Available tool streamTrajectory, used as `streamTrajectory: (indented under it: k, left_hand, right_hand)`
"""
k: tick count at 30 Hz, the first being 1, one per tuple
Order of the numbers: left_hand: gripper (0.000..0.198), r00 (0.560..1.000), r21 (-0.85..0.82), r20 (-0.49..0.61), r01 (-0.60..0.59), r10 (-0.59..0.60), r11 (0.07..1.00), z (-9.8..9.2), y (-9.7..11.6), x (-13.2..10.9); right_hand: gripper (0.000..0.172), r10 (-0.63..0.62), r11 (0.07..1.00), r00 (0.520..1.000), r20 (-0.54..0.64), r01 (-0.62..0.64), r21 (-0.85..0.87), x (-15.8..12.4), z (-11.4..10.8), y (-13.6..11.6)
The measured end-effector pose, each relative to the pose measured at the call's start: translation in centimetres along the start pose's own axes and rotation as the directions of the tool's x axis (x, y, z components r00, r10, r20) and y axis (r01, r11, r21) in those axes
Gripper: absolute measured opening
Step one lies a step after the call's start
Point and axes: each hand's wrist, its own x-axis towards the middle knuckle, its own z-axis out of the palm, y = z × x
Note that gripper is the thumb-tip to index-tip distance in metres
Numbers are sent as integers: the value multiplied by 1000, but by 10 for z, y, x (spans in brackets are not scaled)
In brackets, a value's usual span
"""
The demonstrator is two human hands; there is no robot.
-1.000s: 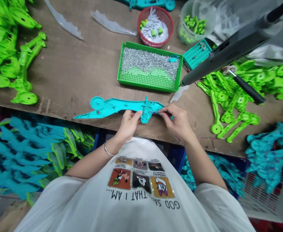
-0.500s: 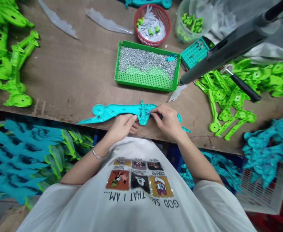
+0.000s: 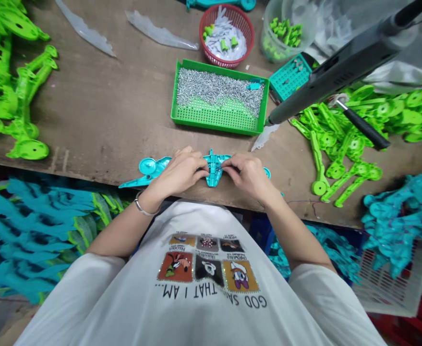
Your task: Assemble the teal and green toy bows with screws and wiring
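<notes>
A long teal plastic part (image 3: 153,166), shaped like half a toy bow, lies along the table's near edge, its ribbed inner side facing up. At its middle stands a cross-shaped handle block (image 3: 212,175). My left hand (image 3: 182,172) lies over the left arm of the part, thumb and fingertips closed at the left side of the block. From the right, my right hand (image 3: 246,174) pinches a small thin piece against the block; its exact kind is too small to tell. Both hands hide much of the teal part.
Beyond the hands sits a green tray (image 3: 218,126) of small metal pieces, probably screws. Behind it are a red basket (image 3: 204,45) and a clear tub (image 3: 268,50). A grey powered tool (image 3: 326,79) hangs at right. Lime green parts pile up left (image 3: 25,101) and right (image 3: 355,149).
My left hand has moved from the part's near edge up over its left arm, fingertips now at the block. My right hand stays pinched at the block's right side.
</notes>
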Motion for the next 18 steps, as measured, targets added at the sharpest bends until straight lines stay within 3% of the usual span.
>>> streamTrajectory:
  k: [5,10,14,18]
  left_hand:
    - [6,993,132,-100,70,-57,989,8,16,-1]
    - [12,985,191,-123,139,-117,972,11,28,3]
    - [19,996,189,-75,66,-53,980,6,22,-1]
    - [17,985,77,-168,54,-40,996,9,9,-11]
  right_hand:
    - [19,4,998,996,86,2,-69,8,1,-6]
    - [19,-1,1000,1000,28,1,-5,4,2,-5]
    - [27,6,1000,999,33,-6,-1,3,0,-7]
    - [27,69,998,994,79,-68,-15,8,3,-14]
